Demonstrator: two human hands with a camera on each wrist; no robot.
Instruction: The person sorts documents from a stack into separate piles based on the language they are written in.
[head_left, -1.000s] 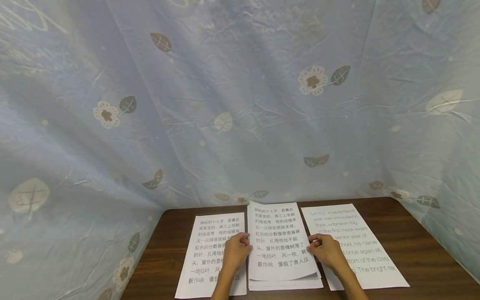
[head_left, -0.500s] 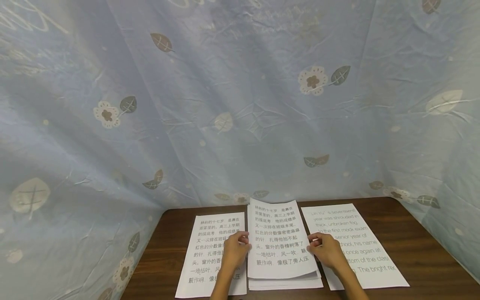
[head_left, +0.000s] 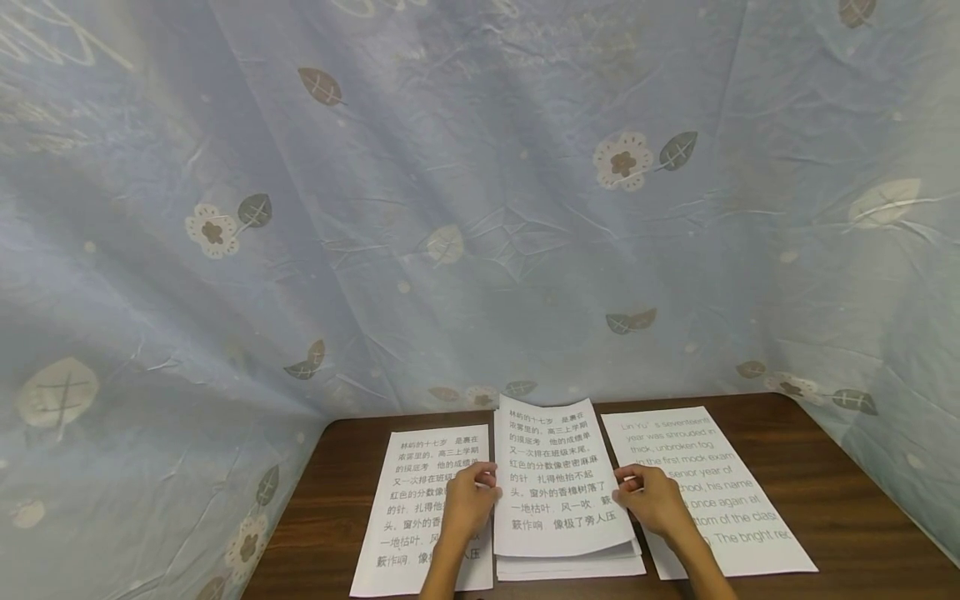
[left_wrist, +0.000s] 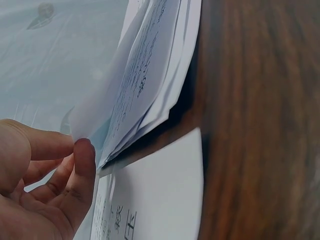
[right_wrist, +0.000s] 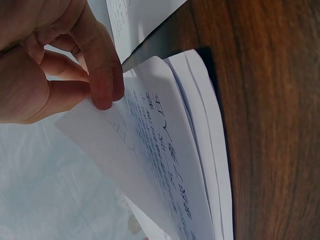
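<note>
A printed sheet of paper (head_left: 558, 500) with Chinese text is raised over the middle paper stack (head_left: 570, 568), its near edge bowed. My left hand (head_left: 470, 504) pinches the sheet's left edge between thumb and fingers, as the left wrist view shows with the hand (left_wrist: 50, 180) at the lower left. On the opposite edge, my right hand (head_left: 654, 500) pinches the same sheet; in the right wrist view that hand (right_wrist: 70, 65) grips it above the stack (right_wrist: 205, 125). More printed pages lie beneath the lifted sheet.
On the left lies another Chinese page (head_left: 420, 508), partly under my left forearm. An English page (head_left: 720, 492) lies on the right, partly covered by my right hand. The dark wooden table (head_left: 315, 492) meets a patterned blue cloth (head_left: 480, 292) behind and at the sides.
Held between both hands, the sheet has risen slightly off the stack, and its far edge now stands higher. Both hands have hardly moved.
</note>
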